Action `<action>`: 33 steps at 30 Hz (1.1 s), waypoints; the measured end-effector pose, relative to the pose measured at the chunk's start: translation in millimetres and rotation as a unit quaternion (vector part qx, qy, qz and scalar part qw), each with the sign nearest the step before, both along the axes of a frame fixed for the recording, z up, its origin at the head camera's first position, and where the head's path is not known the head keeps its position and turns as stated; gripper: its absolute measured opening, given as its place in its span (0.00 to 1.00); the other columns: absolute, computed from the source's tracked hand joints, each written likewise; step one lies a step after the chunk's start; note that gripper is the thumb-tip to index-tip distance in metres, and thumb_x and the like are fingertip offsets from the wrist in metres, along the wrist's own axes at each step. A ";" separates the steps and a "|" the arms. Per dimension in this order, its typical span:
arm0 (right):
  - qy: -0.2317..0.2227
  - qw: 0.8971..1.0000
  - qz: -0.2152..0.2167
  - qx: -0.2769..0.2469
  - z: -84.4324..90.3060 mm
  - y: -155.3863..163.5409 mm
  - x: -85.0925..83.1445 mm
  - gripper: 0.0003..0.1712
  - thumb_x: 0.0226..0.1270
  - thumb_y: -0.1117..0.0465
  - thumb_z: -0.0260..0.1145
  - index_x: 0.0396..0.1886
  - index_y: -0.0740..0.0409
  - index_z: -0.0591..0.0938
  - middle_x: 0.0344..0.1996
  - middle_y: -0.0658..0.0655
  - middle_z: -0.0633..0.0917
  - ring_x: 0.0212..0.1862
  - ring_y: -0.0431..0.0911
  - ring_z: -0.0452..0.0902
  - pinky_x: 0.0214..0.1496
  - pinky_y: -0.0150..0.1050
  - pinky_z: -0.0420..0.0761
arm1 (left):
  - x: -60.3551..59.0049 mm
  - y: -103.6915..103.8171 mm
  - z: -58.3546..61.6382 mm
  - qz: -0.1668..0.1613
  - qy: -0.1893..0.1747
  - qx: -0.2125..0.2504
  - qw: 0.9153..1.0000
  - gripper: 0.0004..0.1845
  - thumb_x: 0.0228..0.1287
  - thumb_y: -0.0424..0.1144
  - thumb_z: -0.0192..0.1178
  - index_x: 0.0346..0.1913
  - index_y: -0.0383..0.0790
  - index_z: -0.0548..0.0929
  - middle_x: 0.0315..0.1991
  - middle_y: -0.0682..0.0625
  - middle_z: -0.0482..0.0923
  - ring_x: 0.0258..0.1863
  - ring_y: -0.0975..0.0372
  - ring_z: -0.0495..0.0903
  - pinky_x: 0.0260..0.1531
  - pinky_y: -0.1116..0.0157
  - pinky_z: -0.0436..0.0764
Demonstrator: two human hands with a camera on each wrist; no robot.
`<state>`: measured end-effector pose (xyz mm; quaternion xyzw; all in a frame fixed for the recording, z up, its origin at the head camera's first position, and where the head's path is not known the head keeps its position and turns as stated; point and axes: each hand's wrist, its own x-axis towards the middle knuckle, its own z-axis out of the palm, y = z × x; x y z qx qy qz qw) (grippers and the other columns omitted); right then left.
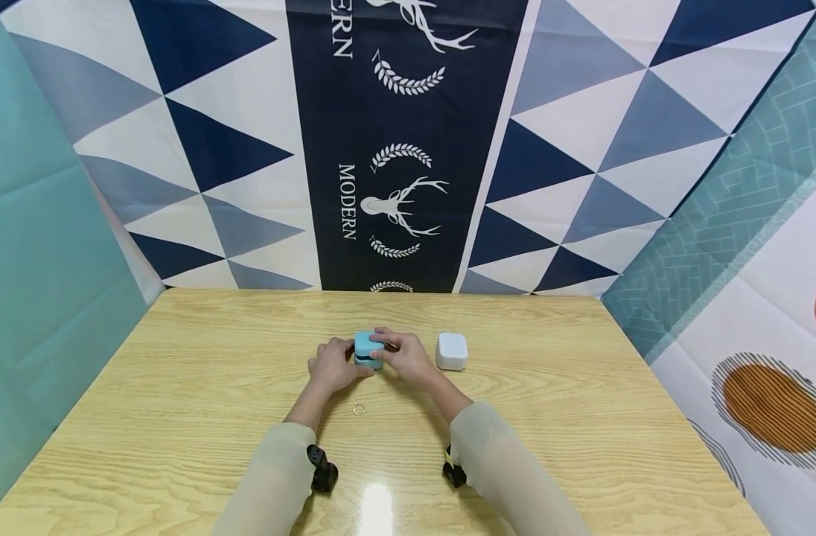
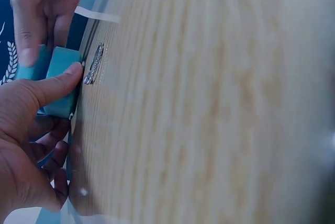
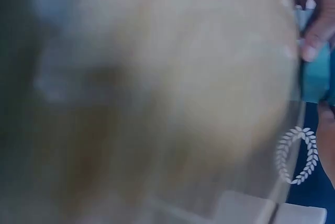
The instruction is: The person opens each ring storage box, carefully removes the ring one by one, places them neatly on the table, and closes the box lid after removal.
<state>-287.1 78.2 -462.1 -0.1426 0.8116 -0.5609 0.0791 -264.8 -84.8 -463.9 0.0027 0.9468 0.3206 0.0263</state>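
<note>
at the left of the table (image 1: 180, 447) work, the left hand (image 1: 334, 365) is curled about the lower part of a small blue box (image 1: 363, 348), thumb along its near side and fingers bent behind. next, nearer the person, a thin loop (image 1: 359, 409) lies on the table, outside the box and touched by neither hand. the blue box itself is between the hands, its lid (image 1: 362, 342) parted from the base (image 2: 62, 59) by a dark gap, so, as i judge it, the box is partly undone: neither fully closed nor fully apart, and one moment cannot tell which way the lid is going. the right hand (image 1: 410, 360) pinches that lid between thumb and fingers. farther right, a white box (image 1: 452, 350) stands alone, untouched, and looks closed. whether anything lies inside either box i cannot tell. the left wrist view shows the left thumb pressed on the base and the loop as a silvery, textured band, where the head view gives only a faint outline; the head view alone shows the white box plainly; the right wrist view is mostly blur, with the blue box and fingers only at its right edge.
</note>
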 end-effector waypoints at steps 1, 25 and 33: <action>-0.002 1.000 0.000 0.003 -1.2 0.8 0.3 0.18 0.63 0.63 0.64 0.53 0.58 0.81 0.64 0.56 0.72 0.68 0.49 0.64 0.63 0.43 0.70 | -0.3 0.4 0.2 -0.001 0.001 -0.001 1.000 0.39 0.47 0.53 0.71 0.62 0.41 0.73 0.53 0.43 0.74 0.51 0.49 0.69 0.43 0.51 0.64; -0.024 1.000 0.013 0.005 16.9 1.3 10.8 0.18 0.63 0.66 0.63 0.53 0.63 0.81 0.66 0.60 0.70 0.69 0.53 0.62 0.64 0.46 0.69 | -2.3 -0.7 0.7 -0.010 -0.005 -0.010 1.000 0.40 0.48 0.55 0.70 0.64 0.42 0.72 0.53 0.43 0.74 0.51 0.49 0.70 0.44 0.51 0.64; -0.022 0.999 0.021 0.012 29.2 0.4 19.1 0.18 0.63 0.68 0.62 0.53 0.66 0.80 0.66 0.63 0.69 0.69 0.55 0.61 0.64 0.47 0.68 | -2.2 -0.9 0.5 -0.010 -0.010 -0.017 1.000 0.40 0.49 0.55 0.69 0.64 0.42 0.71 0.55 0.43 0.73 0.52 0.48 0.69 0.45 0.49 0.65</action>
